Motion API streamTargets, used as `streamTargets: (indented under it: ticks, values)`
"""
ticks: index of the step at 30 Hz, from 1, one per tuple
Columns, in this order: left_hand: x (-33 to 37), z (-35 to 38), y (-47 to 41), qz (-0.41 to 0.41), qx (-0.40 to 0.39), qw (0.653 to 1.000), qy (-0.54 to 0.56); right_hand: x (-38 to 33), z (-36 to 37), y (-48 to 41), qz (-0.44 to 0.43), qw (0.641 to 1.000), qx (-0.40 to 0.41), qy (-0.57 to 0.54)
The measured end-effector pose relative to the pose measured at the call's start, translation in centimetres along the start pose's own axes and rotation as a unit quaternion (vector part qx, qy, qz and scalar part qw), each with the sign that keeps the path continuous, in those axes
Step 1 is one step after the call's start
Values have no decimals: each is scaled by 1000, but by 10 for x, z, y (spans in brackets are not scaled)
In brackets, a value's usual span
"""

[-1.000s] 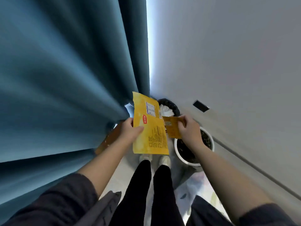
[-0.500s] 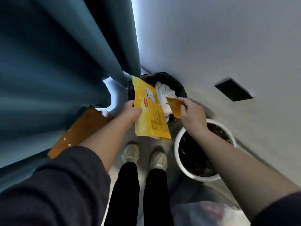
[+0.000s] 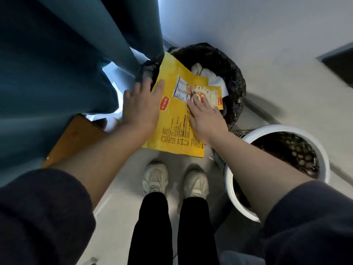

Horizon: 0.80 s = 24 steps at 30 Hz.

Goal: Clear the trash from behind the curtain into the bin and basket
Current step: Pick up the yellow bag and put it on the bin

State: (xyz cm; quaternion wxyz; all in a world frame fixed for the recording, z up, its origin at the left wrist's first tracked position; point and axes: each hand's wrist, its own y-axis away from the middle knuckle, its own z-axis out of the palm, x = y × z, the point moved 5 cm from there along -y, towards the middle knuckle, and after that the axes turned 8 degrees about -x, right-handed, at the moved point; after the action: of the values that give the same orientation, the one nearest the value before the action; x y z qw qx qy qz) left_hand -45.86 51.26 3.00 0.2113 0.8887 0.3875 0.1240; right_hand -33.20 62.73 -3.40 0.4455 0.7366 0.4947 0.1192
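Observation:
A large yellow wrapper (image 3: 172, 119) lies tilted over the near rim of the black-lined bin (image 3: 236, 79). My left hand (image 3: 142, 108) rests flat on its left edge, thumb on the wrapper and fingers straight. A small yellow packet (image 3: 213, 93) lies on top of the wrapper above the bin's mouth. The straight fingers of my right hand (image 3: 205, 119) press on this packet. White crumpled paper (image 3: 210, 75) sits inside the bin. The white basket (image 3: 322, 159) stands to the right of the bin, under my right forearm.
A teal curtain (image 3: 57, 73) hangs on the left, right beside the bin. A wooden board (image 3: 74, 138) leans below it. A pale wall with a dark socket (image 3: 338, 60) is on the right. My shoes (image 3: 155, 177) stand on the light floor before the bin.
Both hands moved forward and down to the bin. The wrapper went from upright to lying across the rim. The small packet now lies on it, and both hands have flattened from pinching.

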Motion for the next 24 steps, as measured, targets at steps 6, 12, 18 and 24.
streamTargets:
  ticks: [6,12,18,24]
  values:
    - [23,37,-16,120,-142,962,-201,7,11,-22,34,996,-80,17]
    - [28,4,-9,89,-154,967,-183,5,-17,9,43,998,-47,4]
    - [1,-72,53,55,-168,972,-155,-17,-72,96,45,998,-8,47]
    - [-17,-188,160,3,-121,992,-44,-71,-136,220,12,996,33,78]
